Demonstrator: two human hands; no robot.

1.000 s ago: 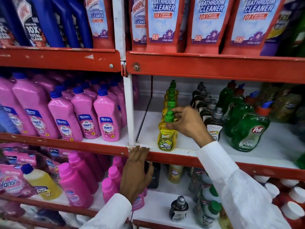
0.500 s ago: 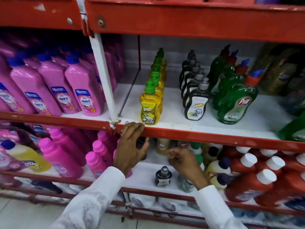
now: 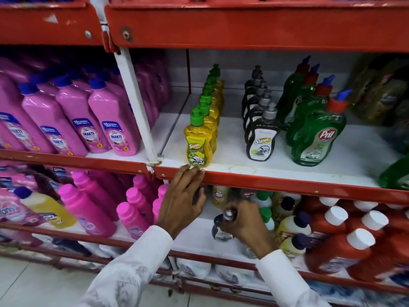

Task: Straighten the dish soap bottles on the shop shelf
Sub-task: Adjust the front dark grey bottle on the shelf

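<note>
On the middle shelf (image 3: 276,182) stand three front-to-back rows of dish soap: yellow bottles with green caps (image 3: 198,142), dark bottles with grey caps (image 3: 262,138) and green Pril bottles (image 3: 318,138). My left hand (image 3: 182,200) rests with its fingertips on the red front edge of that shelf, just below the front yellow bottle. My right hand (image 3: 245,224) is on the shelf below, closed around a small dark bottle with a grey cap (image 3: 221,229), which stands alone at the front. The picture is blurred there.
Pink Shakti bottles (image 3: 115,129) fill the bay to the left, beyond a white upright (image 3: 137,107). On the lower shelf are pink bottles (image 3: 132,218), yellow bottles with dark caps (image 3: 294,227) and red bottles with white caps (image 3: 345,247). A red shelf edge (image 3: 243,27) runs overhead.
My right hand left the front yellow bottle on the middle shelf, dropped to the shelf below and closed on the small dark bottle. My left hand stayed on the shelf edge. The view tilted down.
</note>
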